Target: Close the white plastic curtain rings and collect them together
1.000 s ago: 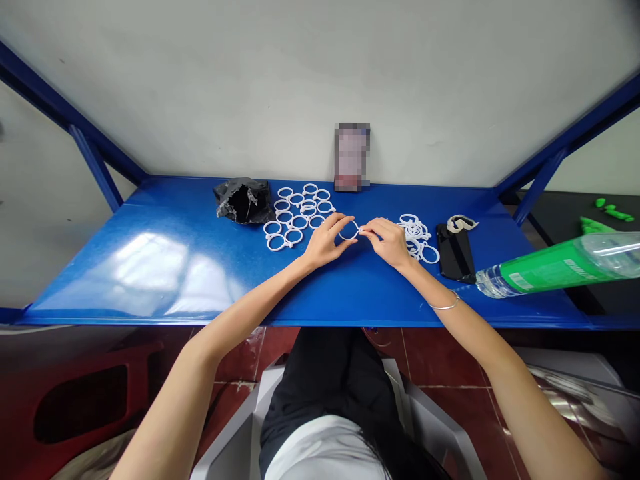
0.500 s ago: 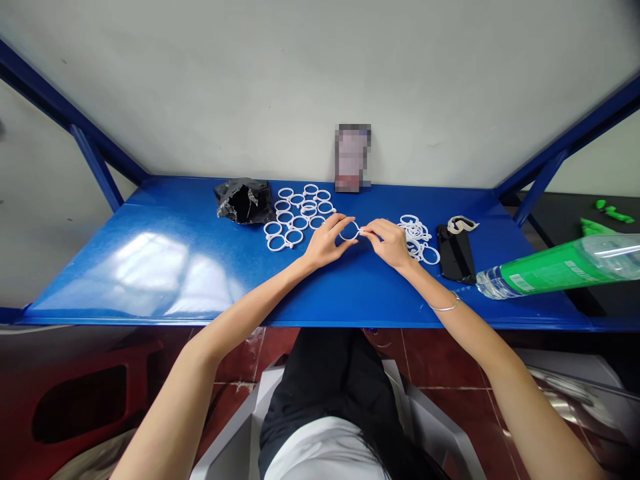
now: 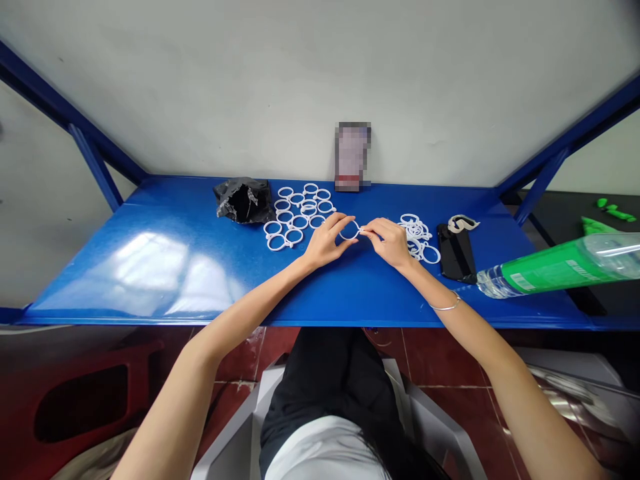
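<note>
A white plastic curtain ring [image 3: 357, 235] is held between my two hands, just above the blue table. My left hand [image 3: 327, 241] grips the ring's left side between thumb and fingers. With thumb and fingertips, my right hand [image 3: 387, 240] pinches the small knob on its right side; the fingers partly hide this end. Left of my hands, several like rings [image 3: 293, 237] lie spread out flat. A heaped pile of more white rings [image 3: 431, 255] lies just right of my right hand, which partly covers it.
A torn black plastic bag [image 3: 245, 201] stands at the back left. Against the wall leans a blurred phone-like panel [image 3: 351, 157]. On the right are a black phone [image 3: 457, 257], a cream-coloured curled item [image 3: 463, 224] on its end, and a bottle with a green label [image 3: 555, 267]. The blue table [image 3: 320, 300] ends near my lap.
</note>
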### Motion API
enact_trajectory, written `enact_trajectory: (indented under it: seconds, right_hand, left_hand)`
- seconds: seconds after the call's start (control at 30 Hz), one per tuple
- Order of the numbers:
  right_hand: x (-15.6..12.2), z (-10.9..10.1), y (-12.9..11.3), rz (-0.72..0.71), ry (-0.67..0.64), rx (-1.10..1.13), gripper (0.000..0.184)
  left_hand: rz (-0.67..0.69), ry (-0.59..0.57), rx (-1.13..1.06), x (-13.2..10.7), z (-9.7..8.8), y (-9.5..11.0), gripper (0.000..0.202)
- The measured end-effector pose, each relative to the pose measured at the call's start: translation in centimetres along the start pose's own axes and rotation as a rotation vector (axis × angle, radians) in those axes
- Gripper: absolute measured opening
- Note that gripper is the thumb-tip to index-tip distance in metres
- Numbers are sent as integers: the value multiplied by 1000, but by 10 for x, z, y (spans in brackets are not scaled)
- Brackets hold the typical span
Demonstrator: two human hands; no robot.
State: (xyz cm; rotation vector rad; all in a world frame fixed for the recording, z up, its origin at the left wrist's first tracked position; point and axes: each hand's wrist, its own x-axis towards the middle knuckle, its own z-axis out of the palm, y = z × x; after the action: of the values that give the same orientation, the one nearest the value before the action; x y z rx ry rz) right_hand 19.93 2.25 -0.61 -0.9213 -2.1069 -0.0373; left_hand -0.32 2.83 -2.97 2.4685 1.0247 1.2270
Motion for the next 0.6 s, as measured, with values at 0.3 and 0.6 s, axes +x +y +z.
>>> enact_trajectory:
  seconds: [0.3, 0.6]
  right_hand:
    - [-1, 0, 0, 8, -10, 7, 26]
    - [0, -1, -3, 14, 5, 27, 24]
  left_hand:
    - [-19, -8, -6, 0, 0, 1, 45]
    - [12, 30, -18, 0, 0, 0, 44]
